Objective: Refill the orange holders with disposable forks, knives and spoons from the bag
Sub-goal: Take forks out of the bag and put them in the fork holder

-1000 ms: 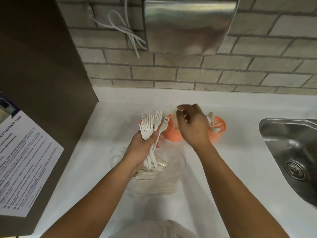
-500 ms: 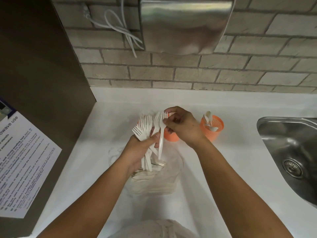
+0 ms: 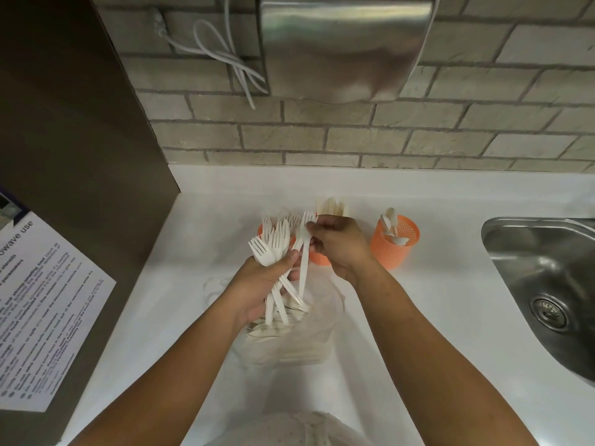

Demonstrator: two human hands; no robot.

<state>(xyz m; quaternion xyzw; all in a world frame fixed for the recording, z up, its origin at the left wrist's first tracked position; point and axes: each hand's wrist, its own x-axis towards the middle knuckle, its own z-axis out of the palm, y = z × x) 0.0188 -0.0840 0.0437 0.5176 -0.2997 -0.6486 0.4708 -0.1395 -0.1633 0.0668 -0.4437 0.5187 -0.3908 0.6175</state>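
**Desk:** What do the hands have?

**Photographer:** The left hand (image 3: 257, 286) is curled round a bunch of white forks (image 3: 273, 241), tines up and fanned, with the handles sticking out below the fist. The right hand (image 3: 338, 247) pinches one fork (image 3: 302, 268) near its neck between thumb and fingertips. That fork stands nearly upright, just beside the bunch.

**Desk:** And the holders?

**Photographer:** All are orange mesh cups on the white counter (image 3: 434, 317), near the brick wall (image 3: 322, 136). The right holder (image 3: 394, 244) stands apart from the hands with a few spoons (image 3: 390, 220) in it. The middle holder (image 3: 318, 258) is mostly hidden behind the right hand, and pale cutlery (image 3: 331, 206) rises above the knuckles. I cannot tell what kind it is. A sliver of a left holder (image 3: 260, 227) shows behind the bunch.

**Desk:** The bag?

**Photographer:** The clear bag (image 3: 309, 339) lies on the counter under the wrists, with more white cutlery inside.

**Desk:** Surroundings?

**Photographer:** There is a steel sink (image 3: 547, 278) at right, a steel dispenser (image 3: 341, 43) on the wall with a white cord (image 3: 231, 62) beside it, and a printed notice (image 3: 42, 317) on the dark panel at left.
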